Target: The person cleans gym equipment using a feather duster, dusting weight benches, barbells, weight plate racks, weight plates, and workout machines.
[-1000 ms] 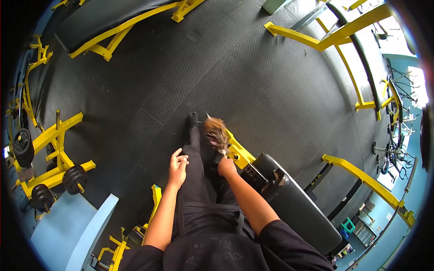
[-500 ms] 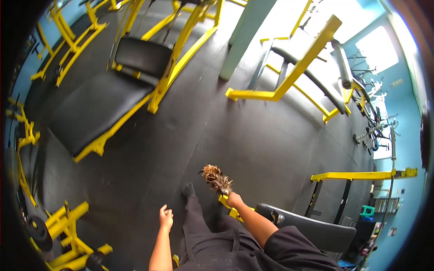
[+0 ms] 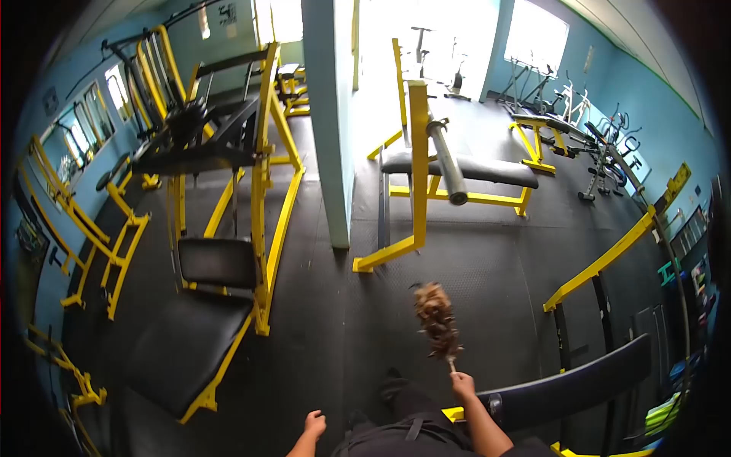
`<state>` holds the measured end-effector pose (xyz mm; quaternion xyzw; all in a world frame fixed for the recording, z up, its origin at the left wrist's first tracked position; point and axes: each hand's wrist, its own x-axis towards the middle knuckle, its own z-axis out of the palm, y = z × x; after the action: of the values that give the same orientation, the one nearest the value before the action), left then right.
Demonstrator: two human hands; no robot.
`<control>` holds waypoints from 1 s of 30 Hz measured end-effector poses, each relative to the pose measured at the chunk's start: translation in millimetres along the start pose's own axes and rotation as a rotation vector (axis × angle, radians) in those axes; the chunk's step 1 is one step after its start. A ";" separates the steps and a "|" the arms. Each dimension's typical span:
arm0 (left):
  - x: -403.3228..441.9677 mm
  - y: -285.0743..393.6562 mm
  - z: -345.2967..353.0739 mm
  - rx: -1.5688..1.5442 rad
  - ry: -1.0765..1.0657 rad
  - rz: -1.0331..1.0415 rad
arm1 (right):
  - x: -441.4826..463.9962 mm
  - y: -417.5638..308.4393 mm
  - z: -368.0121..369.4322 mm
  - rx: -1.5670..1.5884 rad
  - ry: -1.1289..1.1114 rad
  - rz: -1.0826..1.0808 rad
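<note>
My right hand (image 3: 463,387) is closed around the thin handle of a feather duster (image 3: 437,320). The brown, fluffy feathers point up and away from me, above the dark floor. Just right of that forearm is a black padded bench (image 3: 571,385), its near end close to my wrist. My left hand (image 3: 314,423) hangs low in front of my body with loosely bent fingers. It touches nothing, and I see nothing in it.
Ahead stands a pale blue pillar (image 3: 329,122). Left of it is a yellow-framed machine with a black padded seat (image 3: 190,350). A bench with a barbell (image 3: 448,164) stands beyond the duster. A yellow upright frame (image 3: 601,263) rises at right. Black matting (image 3: 327,365) covers the floor.
My view has tilted up and turned, showing more of the room. The duster has swung more upright, and both hands sit lower in view. My right hand still holds the duster.
</note>
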<state>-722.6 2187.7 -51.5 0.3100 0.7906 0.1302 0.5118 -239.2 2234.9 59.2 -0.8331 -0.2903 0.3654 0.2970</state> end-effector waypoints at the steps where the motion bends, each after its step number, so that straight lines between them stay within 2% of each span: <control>1: 5.0 41.1 8.5 -0.028 -0.031 0.035 | -2.1 -12.3 -16.5 0.109 0.095 -0.037; 3: 7.0 132.5 23.9 -0.185 -0.140 0.106 | 18.3 -27.4 -37.6 0.319 0.215 -0.180; 8: -21.7 392.3 52.9 -0.376 -0.360 0.510 | 60.9 -153.7 -120.5 0.590 0.192 -0.375; 10: -52.3 493.5 58.4 -0.493 -0.443 0.687 | 96.6 -192.9 -151.7 0.413 0.170 -0.614; 11: -66.3 538.3 61.8 -0.523 -0.397 0.748 | 117.9 -212.3 -168.7 0.417 0.165 -0.617; 13: -88.6 616.9 70.2 -0.602 -0.342 0.863 | 156.4 -251.6 -206.8 -0.088 0.333 -1.084; 14: -97.6 648.8 74.5 -0.649 -0.331 0.921 | 156.2 -282.2 -226.3 -0.135 0.344 -0.953; 16: -116.3 704.9 85.4 -0.604 -0.246 0.974 | 190.0 -310.8 -246.4 -0.151 0.326 -0.983; 18: -128.1 734.2 88.7 -0.554 -0.141 1.027 | 214.2 -333.2 -261.9 -0.211 0.228 -1.042; 21: -139.4 753.4 86.9 -0.463 -0.219 1.005 | 260.7 -346.2 -263.4 -0.297 0.173 -0.952; 22: -143.3 759.9 86.8 -0.435 -0.249 0.999 | 277.7 -345.1 -262.0 -0.228 0.178 -0.905; 25: -157.7 777.3 81.2 -0.412 -0.244 0.992 | 307.7 -318.9 -256.9 -0.242 0.122 -0.899; 28: -162.7 790.6 73.7 -0.234 -0.217 0.983 | 303.4 -285.0 -245.5 -0.277 0.062 -0.804; 30: -154.0 803.3 71.0 0.049 -0.021 1.108 | 296.7 -265.7 -244.7 -0.380 0.051 -0.876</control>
<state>-329.0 2705.4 449.6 0.6926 0.5068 0.3586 0.3673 48.6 2547.7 253.8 -0.6807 -0.6684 0.1255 0.2724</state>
